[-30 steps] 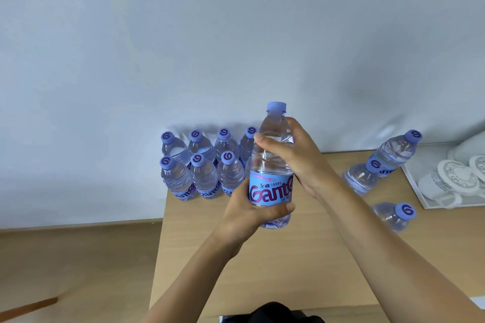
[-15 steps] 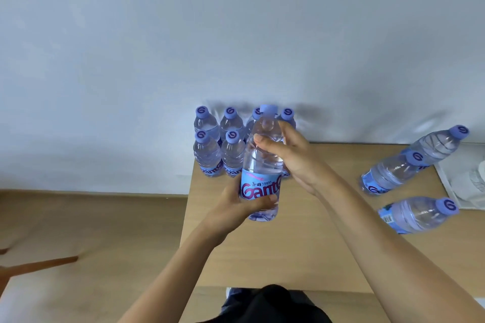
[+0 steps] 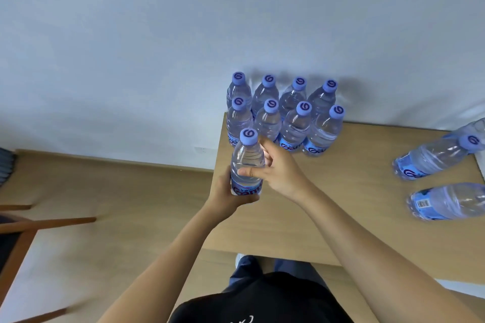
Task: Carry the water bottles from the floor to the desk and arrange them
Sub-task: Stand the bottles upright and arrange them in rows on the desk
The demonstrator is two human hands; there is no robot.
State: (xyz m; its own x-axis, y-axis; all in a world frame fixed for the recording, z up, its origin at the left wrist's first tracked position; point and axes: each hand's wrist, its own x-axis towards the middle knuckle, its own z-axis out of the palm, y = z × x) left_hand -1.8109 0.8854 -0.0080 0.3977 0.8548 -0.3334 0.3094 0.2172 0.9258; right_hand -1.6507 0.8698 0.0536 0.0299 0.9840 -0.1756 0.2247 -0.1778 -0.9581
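Observation:
A clear water bottle (image 3: pixel 247 160) with a purple cap and blue label stands upright at the desk's (image 3: pixel 341 191) left edge, in front of the standing group. My left hand (image 3: pixel 225 193) grips its lower part around the label. My right hand (image 3: pixel 275 173) holds its upper body from the right, thumb across the front. Behind it, several upright bottles (image 3: pixel 286 115) stand in two rows against the wall. Two bottles (image 3: pixel 433 158) lie on their sides at the right, and a third lying bottle (image 3: pixel 448 202) is nearer to me.
A wooden chair (image 3: pixel 23 233) stands on the wooden floor (image 3: pixel 105 191) at the left. The white wall (image 3: pixel 236 21) runs behind the desk. My dark shirt and trousers (image 3: pixel 262 296) fill the bottom edge.
The held bottle has come down and to the left, from in front of the rows to the desk's left edge. My view has swung left and down, so the desk sits further right.

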